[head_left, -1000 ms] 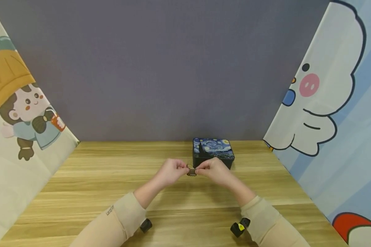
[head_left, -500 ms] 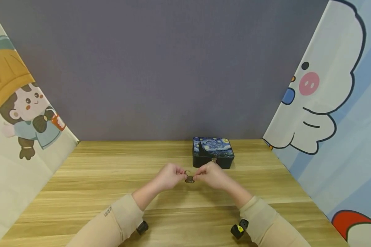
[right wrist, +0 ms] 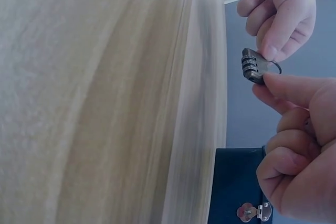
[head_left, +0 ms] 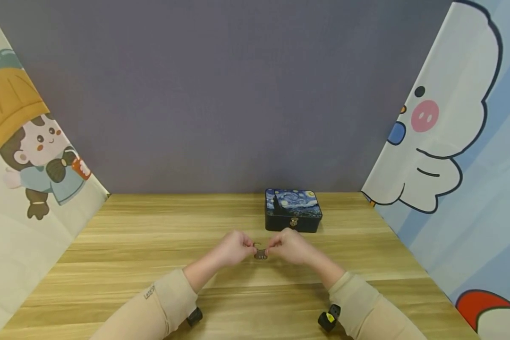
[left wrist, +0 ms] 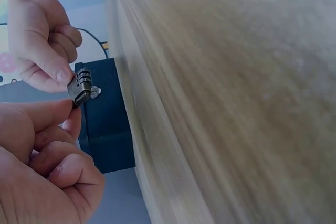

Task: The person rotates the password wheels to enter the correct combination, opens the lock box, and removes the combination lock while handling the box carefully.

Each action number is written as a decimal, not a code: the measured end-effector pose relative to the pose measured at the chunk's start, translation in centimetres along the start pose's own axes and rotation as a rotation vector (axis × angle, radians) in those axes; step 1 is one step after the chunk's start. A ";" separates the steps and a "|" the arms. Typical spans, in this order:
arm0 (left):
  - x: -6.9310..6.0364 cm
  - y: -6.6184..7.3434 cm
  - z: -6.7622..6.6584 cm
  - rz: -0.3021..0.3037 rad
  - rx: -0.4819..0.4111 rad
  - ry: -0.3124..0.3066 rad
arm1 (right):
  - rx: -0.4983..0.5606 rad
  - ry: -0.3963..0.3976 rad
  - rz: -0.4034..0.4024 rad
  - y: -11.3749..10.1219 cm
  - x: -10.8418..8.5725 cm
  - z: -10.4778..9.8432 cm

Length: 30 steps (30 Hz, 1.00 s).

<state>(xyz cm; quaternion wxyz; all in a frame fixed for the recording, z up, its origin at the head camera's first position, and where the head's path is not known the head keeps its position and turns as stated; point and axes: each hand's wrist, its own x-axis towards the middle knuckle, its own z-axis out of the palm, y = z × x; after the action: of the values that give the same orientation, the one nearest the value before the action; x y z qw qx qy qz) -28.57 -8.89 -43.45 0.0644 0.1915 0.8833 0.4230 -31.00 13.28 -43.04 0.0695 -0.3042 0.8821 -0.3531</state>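
Between my two hands is a small dark bronze combination padlock (head_left: 261,254) with number dials along one edge and a thin curved shackle. My left hand (head_left: 234,248) pinches one end of its body between thumb and finger. At the other end, my right hand (head_left: 290,246) pinches it the same way. The dials of the padlock (left wrist: 82,85) face outward in the left wrist view, and the shackle of the padlock (right wrist: 255,66) shows in the right wrist view. Just behind the hands sits a dark box (head_left: 293,204) with a starry-night picture on its lid and a metal clasp (head_left: 293,221) in front.
The wooden table (head_left: 153,264) runs back to a grey panel (head_left: 221,94). Cartoon-printed sheets flank it, one on the left (head_left: 29,156) and one on the right (head_left: 450,141). The box stands near the table's back edge.
Both hands have come a little toward me with the padlock, away from the box. The box's clasp, hidden behind the right hand before, now shows. The box has stayed in place.
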 end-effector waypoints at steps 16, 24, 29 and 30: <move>-0.3 0.0 0.2 -0.006 0.059 -0.035 | -0.046 -0.048 0.000 0.3 -0.1 0.5; -0.4 -0.5 0.5 -0.022 0.072 -0.073 | -0.038 -0.082 0.022 0.2 -0.1 0.9; -0.4 -0.7 0.6 -0.022 0.069 -0.092 | -0.026 -0.083 0.044 0.1 0.0 1.1; -0.4 -0.7 0.6 -0.025 0.067 -0.094 | -0.020 -0.084 0.052 0.1 0.1 1.2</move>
<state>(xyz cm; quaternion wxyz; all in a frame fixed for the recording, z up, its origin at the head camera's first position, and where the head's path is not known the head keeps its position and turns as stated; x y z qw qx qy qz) -28.25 -9.04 -44.37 0.1047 0.2019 0.8953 0.3829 -30.73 12.62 -43.97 0.1126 -0.2964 0.8895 -0.3291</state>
